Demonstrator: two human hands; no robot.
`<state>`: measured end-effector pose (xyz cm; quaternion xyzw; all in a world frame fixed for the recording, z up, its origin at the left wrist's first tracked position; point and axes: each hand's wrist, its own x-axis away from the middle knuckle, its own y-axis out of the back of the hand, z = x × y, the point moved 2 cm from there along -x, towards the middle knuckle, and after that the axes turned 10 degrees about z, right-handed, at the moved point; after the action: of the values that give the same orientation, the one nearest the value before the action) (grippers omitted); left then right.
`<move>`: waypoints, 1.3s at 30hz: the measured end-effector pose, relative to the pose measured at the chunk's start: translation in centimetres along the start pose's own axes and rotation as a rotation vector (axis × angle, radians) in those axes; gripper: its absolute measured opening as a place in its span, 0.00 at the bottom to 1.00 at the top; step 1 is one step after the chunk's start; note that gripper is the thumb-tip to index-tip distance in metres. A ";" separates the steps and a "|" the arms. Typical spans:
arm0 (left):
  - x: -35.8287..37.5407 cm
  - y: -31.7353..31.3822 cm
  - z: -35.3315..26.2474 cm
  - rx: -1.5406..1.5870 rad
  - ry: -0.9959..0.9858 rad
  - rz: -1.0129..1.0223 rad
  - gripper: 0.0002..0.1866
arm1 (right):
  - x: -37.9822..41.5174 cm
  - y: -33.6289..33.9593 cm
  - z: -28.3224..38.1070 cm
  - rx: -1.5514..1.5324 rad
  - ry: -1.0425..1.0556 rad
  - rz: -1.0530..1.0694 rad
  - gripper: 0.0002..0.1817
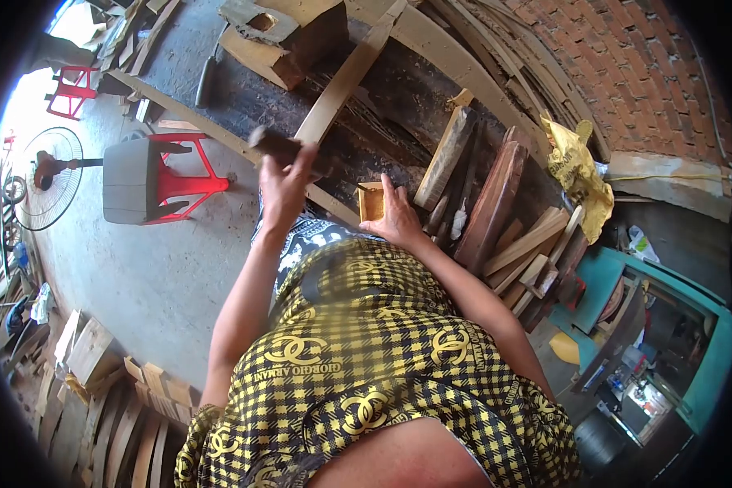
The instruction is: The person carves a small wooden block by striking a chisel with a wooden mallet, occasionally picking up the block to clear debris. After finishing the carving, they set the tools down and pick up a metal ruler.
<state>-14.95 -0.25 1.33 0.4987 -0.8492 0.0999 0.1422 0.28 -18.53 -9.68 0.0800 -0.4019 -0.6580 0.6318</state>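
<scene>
My left hand (283,189) is closed around a dark tool with a thick wooden handle (272,144). The tool looks slightly blurred, and a thin dark tip on its far side points toward a small wooden box (372,205). I cannot make out exactly what kind of tool it is. Thumb and fingers of my right hand (394,218) grip the box from its right side, at the near edge of the workbench (248,93). The inside of the box shows as an orange-brown hollow. It sits just in front of my lap.
A wooden bar (354,69) crosses the bench beside a large wood block (289,41). Timber pieces (492,199) and a yellow sack (579,171) lie right. A red stool (191,177), a fan (49,177) and a teal cabinet (712,350) stand around.
</scene>
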 end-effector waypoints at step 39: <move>3.7 9.0 -1.3 0.413 -0.144 -0.149 0.16 | -6.1 12.3 2.3 0.511 -0.229 0.260 0.53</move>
<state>-24.37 1.52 3.58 0.5842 -0.7796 0.2251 -0.0167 9.42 -10.57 -2.86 0.1098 -0.6298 -0.4540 0.6206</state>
